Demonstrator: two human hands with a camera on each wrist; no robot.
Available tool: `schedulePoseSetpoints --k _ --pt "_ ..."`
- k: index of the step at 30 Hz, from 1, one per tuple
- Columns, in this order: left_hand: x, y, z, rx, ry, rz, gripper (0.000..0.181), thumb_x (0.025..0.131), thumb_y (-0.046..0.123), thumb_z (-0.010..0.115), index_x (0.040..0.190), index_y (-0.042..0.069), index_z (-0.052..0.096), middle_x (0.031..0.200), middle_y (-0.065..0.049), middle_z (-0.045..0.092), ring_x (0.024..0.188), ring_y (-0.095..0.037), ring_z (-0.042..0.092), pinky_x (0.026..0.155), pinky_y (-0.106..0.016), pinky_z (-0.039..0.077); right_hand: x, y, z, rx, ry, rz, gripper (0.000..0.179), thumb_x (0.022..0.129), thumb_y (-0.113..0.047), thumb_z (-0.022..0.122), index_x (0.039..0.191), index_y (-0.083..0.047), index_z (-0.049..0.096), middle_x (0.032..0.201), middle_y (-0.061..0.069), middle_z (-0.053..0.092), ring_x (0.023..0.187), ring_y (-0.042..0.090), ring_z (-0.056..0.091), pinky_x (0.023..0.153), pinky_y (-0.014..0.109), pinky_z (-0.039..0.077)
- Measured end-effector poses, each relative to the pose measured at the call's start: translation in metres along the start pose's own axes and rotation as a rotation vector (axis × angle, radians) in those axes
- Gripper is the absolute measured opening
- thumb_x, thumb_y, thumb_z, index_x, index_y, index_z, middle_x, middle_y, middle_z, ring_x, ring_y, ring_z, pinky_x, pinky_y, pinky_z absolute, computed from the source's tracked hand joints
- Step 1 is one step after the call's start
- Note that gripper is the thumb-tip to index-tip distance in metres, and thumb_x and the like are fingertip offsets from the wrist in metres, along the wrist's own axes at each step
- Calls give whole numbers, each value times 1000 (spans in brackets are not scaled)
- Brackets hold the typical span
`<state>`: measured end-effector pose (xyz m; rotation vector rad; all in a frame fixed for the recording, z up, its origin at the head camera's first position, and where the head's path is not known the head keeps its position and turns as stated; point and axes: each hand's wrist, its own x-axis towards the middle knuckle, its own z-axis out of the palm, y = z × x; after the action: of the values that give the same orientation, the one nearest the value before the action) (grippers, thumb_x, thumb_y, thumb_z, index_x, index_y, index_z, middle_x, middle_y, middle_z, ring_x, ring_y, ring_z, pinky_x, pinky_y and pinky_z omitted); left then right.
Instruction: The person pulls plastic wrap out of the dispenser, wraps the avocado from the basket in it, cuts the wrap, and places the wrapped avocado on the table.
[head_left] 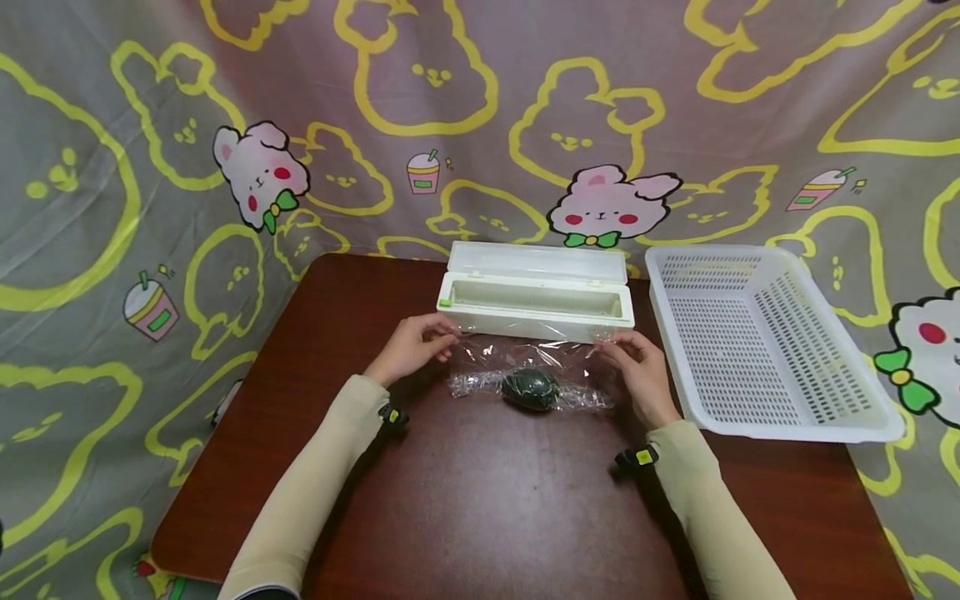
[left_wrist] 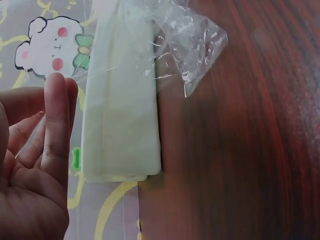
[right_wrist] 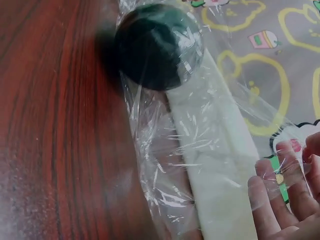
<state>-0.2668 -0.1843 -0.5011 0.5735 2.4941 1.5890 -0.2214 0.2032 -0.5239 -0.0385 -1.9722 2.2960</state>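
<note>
A dark green, oval, avocado-like thing (head_left: pixel 530 389) lies on the table with clear cling film (head_left: pixel 551 355) around it. The film spreads from it toward the white cling film box (head_left: pixel 532 325), whose lid stands open behind. At the film's left corner, my left hand (head_left: pixel 412 346) pinches the edge between thumb and fingertips. My right hand (head_left: pixel 637 371) pinches the opposite corner, with the film stretched between both hands. In the right wrist view, the green thing (right_wrist: pixel 157 47) shows through shiny, creased film, and the right hand's fingers (right_wrist: pixel 287 182) are partly behind the sheet.
To the right stands a white perforated plastic basket (head_left: pixel 795 431), close to the right forearm. The brown wooden table (head_left: pixel 487 517) reaches back to a patterned curtain (head_left: pixel 480 158). A green slider (head_left: pixel 446 303) sits at the box's left end.
</note>
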Motion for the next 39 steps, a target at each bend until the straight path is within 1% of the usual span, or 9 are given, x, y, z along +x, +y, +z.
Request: schedulePoseSetpoints --k 4,7,10,16,20,24,27,34,39 --pt "-2 3 -1 -31 -1 -3 14 97 1 69 109 -7 72 102 -31 73 73 -19 73 73 -49 64 -7 -6 -1 -46 -27 -40 5 98 1 67 100 -2 68 93 -6 78 91 10 75 85 24 60" --pt "-6 6 -1 -43 -7 -4 13 97 0 69 108 -7 71 101 -30 73 76 -18 74 77 -53 63 -14 -10 -1 -93 -28 -73 11 95 4 69 106 6 67 93 -8 77 91 8 74 83 22 60" --pt "-12 8 -2 -20 -23 -16 10 97 0 70 106 -2 73 98 -24 75 78 -17 74 79 -54 62 -21 -14 -1 -113 -47 -102 20 95 5 70 111 15 66 97 -7 77 91 7 73 83 21 59" --pt "-26 11 -7 89 -70 1 7 98 6 70 103 8 75 94 -6 76 83 -16 73 78 -37 62 -37 -19 -10 -192 -170 -173 19 99 2 65 111 16 69 102 -6 77 98 8 70 87 18 55" --pt "-34 13 -12 161 -117 50 8 97 10 73 104 10 77 96 2 76 89 -14 70 80 -29 58 -46 -22 -17 -272 -281 -240 13 98 4 64 106 11 72 106 3 75 104 8 68 89 17 53" --pt "-44 13 -16 184 -211 110 9 96 10 75 105 11 78 103 4 75 99 -12 68 88 -30 57 -54 -22 -25 -365 -367 -303 12 94 10 66 101 6 75 108 16 73 108 6 67 94 16 50" --pt "-50 13 -16 203 -277 145 8 95 9 75 103 12 78 106 5 74 104 -12 68 91 -32 58 -59 -19 -31 -387 -432 -311 12 91 14 67 98 8 75 109 21 72 109 5 66 93 16 51" --pt "-59 13 -16 297 -339 161 11 94 10 77 97 21 76 113 0 74 109 -12 68 97 -38 58 -69 -16 -40 -418 -585 -338 22 88 15 70 97 -2 79 110 25 69 111 11 65 94 14 51" --pt "-64 12 -14 371 -363 183 8 94 10 76 97 18 77 117 -5 74 111 -15 68 99 -43 56 -73 -11 -43 -485 -664 -341 28 87 11 73 96 -15 81 113 21 69 111 16 65 94 15 49"
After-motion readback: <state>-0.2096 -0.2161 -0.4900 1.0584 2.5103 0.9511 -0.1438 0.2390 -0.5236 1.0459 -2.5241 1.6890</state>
